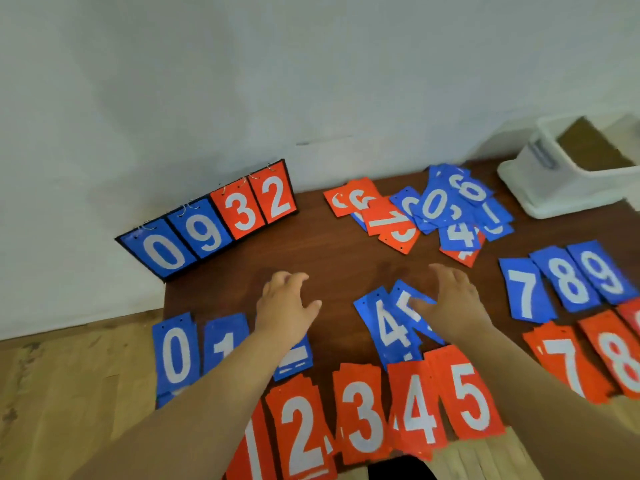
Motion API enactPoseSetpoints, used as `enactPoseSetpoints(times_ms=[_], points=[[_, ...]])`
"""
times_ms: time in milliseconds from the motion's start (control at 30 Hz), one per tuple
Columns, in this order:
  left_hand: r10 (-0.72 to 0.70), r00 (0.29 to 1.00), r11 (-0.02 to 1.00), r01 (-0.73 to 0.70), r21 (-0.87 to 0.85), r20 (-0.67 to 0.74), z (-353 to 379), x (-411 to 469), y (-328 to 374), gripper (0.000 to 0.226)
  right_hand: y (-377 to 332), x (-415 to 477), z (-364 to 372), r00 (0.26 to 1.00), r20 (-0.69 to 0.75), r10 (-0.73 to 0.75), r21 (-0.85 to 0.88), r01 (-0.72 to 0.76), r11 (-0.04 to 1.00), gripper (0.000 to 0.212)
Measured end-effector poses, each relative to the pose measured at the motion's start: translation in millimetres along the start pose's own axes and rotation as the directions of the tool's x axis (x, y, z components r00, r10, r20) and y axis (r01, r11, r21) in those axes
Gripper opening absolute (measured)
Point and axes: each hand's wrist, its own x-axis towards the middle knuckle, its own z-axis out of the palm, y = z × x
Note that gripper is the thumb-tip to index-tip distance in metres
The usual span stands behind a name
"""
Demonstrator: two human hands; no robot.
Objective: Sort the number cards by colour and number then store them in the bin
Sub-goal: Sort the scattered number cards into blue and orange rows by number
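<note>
Both hands are open with the fingers spread, and they hold nothing. The left hand is above the dark worktop near the centre, and its wrist hides a part of the blue 2 card. The right hand is just beside it at 3 o'clock. Its thumb is over the blue 5 card, which overlaps the blue 4 card; I cannot tell if the thumb touches it.

The number cards lie face up in groups. At 8 o'clock are the blue 0 card and the blue 1 card. At 6 o'clock the red row shows 1, 2, 3, 4, 5, with the edges overlapping. At 3 o'clock lie the blue 7, 8 and 9 cards, and at 4 o'clock the red 7 and 8 cards. At 1 o'clock is a mixed pile of red and blue cards.

The white bin stands at 2 o'clock on the far right corner, well apart from both hands. At 10 o'clock a flip scoreboard leans against the wall and shows 0 9 3 2.
</note>
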Motion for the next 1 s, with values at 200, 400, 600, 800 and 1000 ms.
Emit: enactPoseSetpoints(times_ms=[200, 400, 600, 800, 1000], points=[[-0.018, 0.999, 0.998, 0.016, 0.055, 0.039, 35, 58, 99, 0.068, 78, 81, -50, 0.999, 0.000, 0.052, -0.004, -0.052, 0.999, 0.083], [0.036, 0.996, 0.955, -0.059, 0.291, 0.083, 78, 135, 168, 0.081, 117, 171, -70, 0.997, 0.081, 0.003, -0.093, 0.004, 0.996, 0.087], [0.010, 0.990, 0.911, -0.068, 0.406, 0.143, 109, 194, 189, 0.076, 103, 232, -53, 0.985, 0.085, -0.152, -0.188, 0.166, 0.968, 0.087], [-0.016, 0.986, 0.904, -0.056, 0.423, 0.166, 115, 171, 173, 0.079, 108, 247, -32, 0.937, 0.216, -0.276, -0.318, 0.335, 0.887, 0.077], [-0.050, 0.993, 0.922, 0.004, 0.388, 0.107, 103, 151, 154, 0.066, 102, 251, -41, 0.866, 0.197, -0.460, -0.215, 0.496, 0.842, 0.044]])
